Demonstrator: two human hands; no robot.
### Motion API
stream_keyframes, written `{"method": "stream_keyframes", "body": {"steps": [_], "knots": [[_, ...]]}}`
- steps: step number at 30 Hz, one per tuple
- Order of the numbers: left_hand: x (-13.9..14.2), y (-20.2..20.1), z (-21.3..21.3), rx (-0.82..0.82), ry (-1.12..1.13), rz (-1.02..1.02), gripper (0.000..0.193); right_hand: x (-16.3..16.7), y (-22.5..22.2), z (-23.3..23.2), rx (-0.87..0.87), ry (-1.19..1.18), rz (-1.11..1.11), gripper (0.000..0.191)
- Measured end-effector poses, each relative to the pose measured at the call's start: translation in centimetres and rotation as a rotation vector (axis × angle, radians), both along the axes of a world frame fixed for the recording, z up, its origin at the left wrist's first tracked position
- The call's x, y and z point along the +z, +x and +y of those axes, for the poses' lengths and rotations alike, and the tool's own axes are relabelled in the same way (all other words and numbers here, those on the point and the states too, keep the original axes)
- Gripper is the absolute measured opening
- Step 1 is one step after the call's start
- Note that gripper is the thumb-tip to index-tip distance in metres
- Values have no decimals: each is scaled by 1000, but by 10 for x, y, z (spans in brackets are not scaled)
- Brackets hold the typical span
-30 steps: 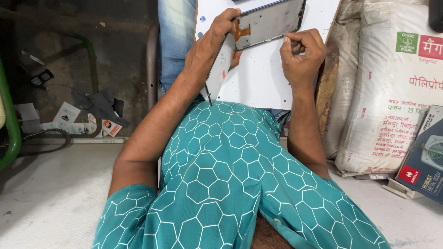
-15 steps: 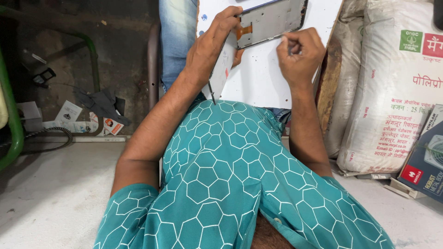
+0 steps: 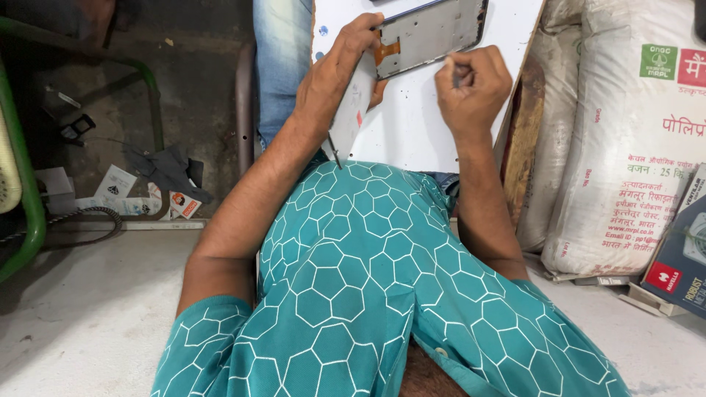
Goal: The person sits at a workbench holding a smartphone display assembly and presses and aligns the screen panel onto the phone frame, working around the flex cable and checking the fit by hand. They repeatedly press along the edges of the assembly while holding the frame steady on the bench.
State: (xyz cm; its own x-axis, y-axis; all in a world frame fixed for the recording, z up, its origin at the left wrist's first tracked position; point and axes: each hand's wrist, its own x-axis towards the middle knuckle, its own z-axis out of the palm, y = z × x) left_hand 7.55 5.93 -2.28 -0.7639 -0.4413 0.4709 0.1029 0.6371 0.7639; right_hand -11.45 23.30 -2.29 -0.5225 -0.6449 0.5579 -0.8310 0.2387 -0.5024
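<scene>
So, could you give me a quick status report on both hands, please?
Left hand grips phone frame. Right hand pinched at its lower edge. White board beneath; nothing obstructing.

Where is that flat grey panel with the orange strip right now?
In the head view the grey panel lies at the top centre on the white board, steadied at its left end by the left hand, with the right hand just below its lower edge.

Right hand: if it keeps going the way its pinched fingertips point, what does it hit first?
The right hand points up-left at the grey phone frame held by the left hand. It would likely meet the frame's lower edge first; whether it already touches is unclear.
</scene>
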Motion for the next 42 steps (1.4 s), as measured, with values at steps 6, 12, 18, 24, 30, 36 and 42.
{"method": "stream_keyframes", "body": {"steps": [6, 12, 18, 24, 30, 36, 42], "knots": [[-2, -1, 0, 0, 1, 16, 68, 6, -15, 8, -77, -2, 56, 8], [1, 0, 0, -7, 24, 13, 68, -3, 7, -4, -7, 3, -46, 6], [1, -1, -1, 17, -76, 42, 66, 16, -15, 4, -62, -1, 9, 8], [-1, 0, 0, 9, -7, 28, 72, -8, -2, 6, -29, -65, -66, 6], [-3, -1, 0, -1, 17, 27, 67, -17, -42, 28, -85, -285, -326, 4], [-3, -1, -1, 2, 19, 7, 66, -8, -29, 27, -79, -229, -227, 9], [-5, -1, 0, 10, -28, 21, 63, 7, -19, 18, -89, -136, -121, 9]]}}
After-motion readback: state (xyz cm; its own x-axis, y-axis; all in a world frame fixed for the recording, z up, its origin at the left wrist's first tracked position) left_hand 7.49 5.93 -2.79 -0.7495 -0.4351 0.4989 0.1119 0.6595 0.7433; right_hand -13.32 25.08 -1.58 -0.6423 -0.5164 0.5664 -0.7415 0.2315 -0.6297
